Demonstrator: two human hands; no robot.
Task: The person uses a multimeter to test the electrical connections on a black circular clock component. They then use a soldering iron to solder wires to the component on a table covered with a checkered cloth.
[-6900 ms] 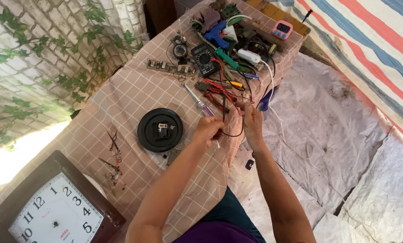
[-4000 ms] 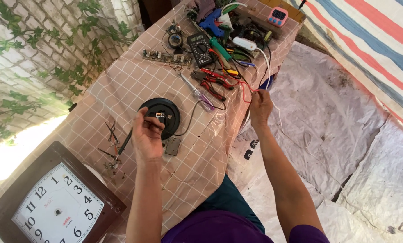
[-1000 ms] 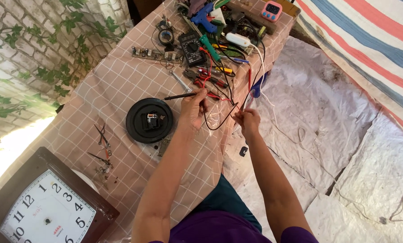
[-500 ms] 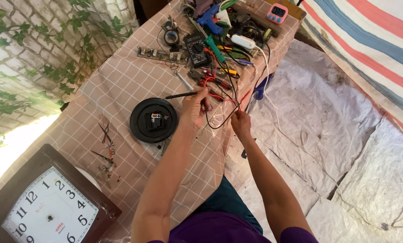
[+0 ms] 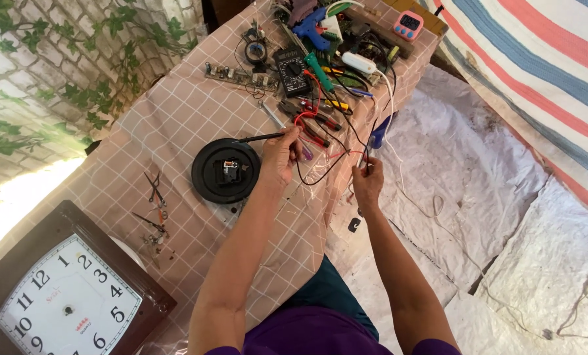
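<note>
While the left hand pinched a thin black probe above the round black clock back, the right hand closed on red and black wires near the checked worktop edge. A black multimeter and pink timer lay beyond; a square wood-framed clock sat near.
</note>
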